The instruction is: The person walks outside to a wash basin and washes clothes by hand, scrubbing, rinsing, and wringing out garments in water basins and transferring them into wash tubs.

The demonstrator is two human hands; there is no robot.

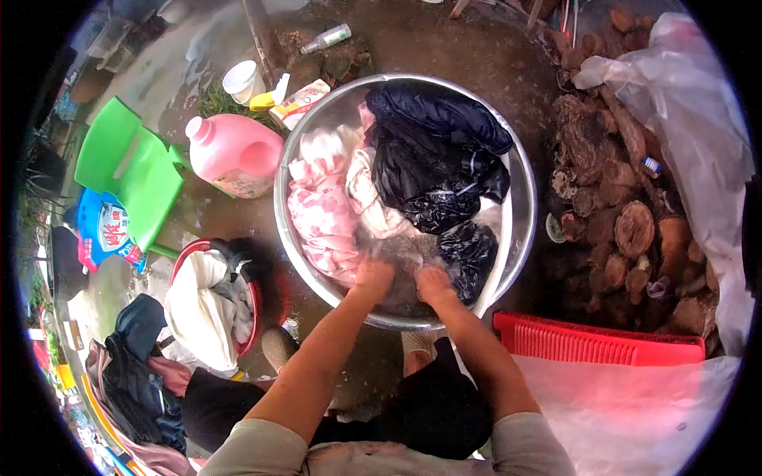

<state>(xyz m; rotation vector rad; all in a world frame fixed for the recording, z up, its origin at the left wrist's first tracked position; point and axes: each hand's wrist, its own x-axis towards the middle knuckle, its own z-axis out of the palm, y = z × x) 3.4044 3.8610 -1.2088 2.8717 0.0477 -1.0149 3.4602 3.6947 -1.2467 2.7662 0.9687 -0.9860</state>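
Observation:
A large metal basin (527, 214) holds dark water and wet laundry. My left hand (373, 278) is low in the basin at the water, its fingers hidden by water and blur, beside a pink and white patterned cloth (325, 230). To its right, my right hand (433, 282) is also at the water with its fingers out of sight, close to shiny black fabric (468, 258). A cream cloth (369, 198) lies in the middle, and dark garments (436, 119) are heaped at the basin's back right.
Left of the basin stand a pink jug (236, 155), a green chair (131, 170) and a red tub (252, 313) of white laundry. A red washboard (595, 341) lies at the lower right, below stacked logs (635, 230). A bottle (327, 38) lies behind.

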